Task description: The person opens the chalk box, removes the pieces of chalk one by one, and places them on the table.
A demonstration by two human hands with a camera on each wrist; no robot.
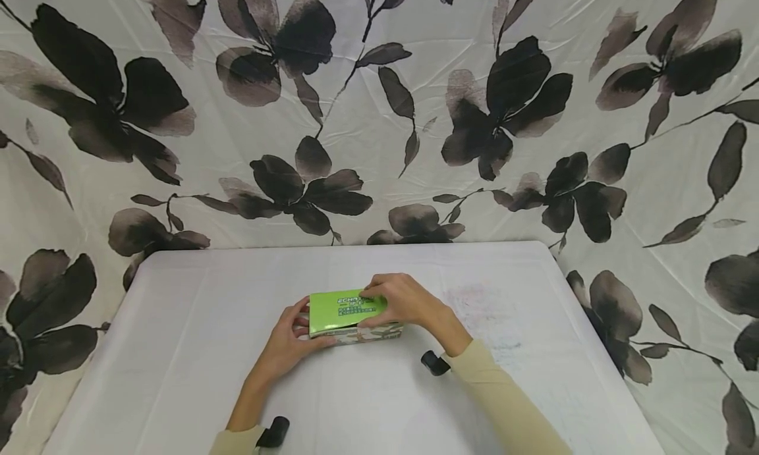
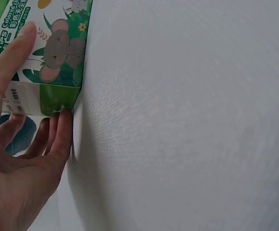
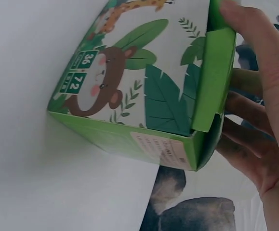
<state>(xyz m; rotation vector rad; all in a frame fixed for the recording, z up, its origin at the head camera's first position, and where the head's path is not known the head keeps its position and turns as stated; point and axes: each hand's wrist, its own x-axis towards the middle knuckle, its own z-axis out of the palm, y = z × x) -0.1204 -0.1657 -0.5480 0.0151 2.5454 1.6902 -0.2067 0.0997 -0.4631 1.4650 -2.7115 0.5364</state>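
Note:
A green-topped box (image 1: pixel 332 310) lies on the white table, its sides printed with animals and leaves. My left hand (image 1: pixel 284 346) holds its left end; in the left wrist view the hand (image 2: pixel 23 178) has its thumb on the elephant side of the box (image 2: pixel 64 53) and fingertips at the end face. Across the right part of the top, my right hand (image 1: pixel 409 303) grips the lid, thumb at the front edge. The right wrist view shows the lid's green flap (image 3: pixel 214 82) partly out along the box (image 3: pixel 129 106), with the right hand (image 3: pixel 269 96) beside it.
The white-covered table (image 1: pixel 178 376) extends around the box. Behind it hangs a white cloth (image 1: pixel 415 198) with dark flowers. Each wrist wears a black camera, the left one (image 1: pixel 275 432) and the right one (image 1: pixel 435 363).

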